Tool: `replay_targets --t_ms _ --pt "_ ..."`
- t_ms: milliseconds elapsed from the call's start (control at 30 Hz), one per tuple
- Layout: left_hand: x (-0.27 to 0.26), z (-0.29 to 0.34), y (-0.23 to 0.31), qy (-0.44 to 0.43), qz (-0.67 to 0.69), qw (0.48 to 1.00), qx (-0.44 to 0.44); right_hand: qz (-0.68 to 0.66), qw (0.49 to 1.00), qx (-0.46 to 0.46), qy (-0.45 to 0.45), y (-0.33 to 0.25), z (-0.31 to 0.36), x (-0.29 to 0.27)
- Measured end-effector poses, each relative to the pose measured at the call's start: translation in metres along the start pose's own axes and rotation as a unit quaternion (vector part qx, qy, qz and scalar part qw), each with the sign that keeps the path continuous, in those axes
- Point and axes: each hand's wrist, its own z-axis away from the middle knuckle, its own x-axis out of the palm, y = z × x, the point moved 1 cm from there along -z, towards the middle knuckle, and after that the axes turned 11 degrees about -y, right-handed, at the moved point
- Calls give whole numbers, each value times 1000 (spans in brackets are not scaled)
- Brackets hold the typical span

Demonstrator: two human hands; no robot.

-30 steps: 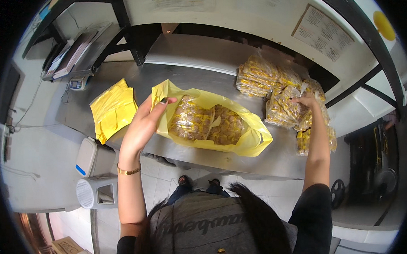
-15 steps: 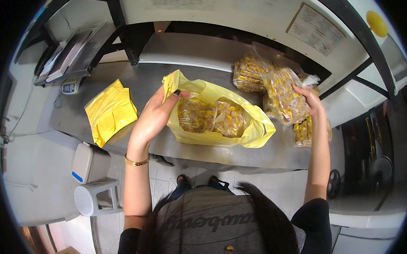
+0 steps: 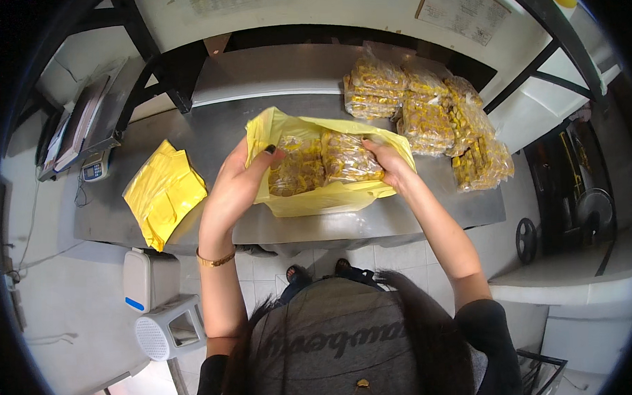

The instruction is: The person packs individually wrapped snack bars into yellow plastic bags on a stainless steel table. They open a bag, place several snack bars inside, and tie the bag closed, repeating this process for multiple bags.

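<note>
A yellow plastic bag (image 3: 309, 207) lies on the metal table in front of me, its mouth facing up. My left hand (image 3: 233, 183) grips the bag's left rim, thumb inside and fingers hidden behind the plastic. Inside the bag, my right hand (image 3: 394, 167) is closed on the right end of a clear packet of small yellow-wrapped pieces (image 3: 351, 156). To the left of that packet, a similar packet (image 3: 294, 169) rests in the bag. What the wrapped pieces contain I cannot tell.
Several more clear packets (image 3: 426, 122) are piled at the table's back right. Folded yellow plastic bags (image 3: 164, 196) lie at the left, near a small scale (image 3: 96, 167). Behind the table (image 3: 275, 231) stands a black metal frame (image 3: 165, 70). A grey stool (image 3: 169, 329) and bin (image 3: 150, 278) stand lower left.
My right hand has carried a packet leftward from the pile into the yellow bag. My left hand keeps its hold on the rim. The view has shifted slightly.
</note>
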Motion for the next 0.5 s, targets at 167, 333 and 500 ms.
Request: replay_targets --t_ms 167,333,500 --pt "-11 0 -2 26 -3 999 -21 706 694 -56 130 -14 29 38" --pt "-18 12 10 76 -94 988 -94 784 618 49 25 -53 43 52" --pt "-15 22 29 267 -472 840 1 836 500 -195 -117 -35 56 52"
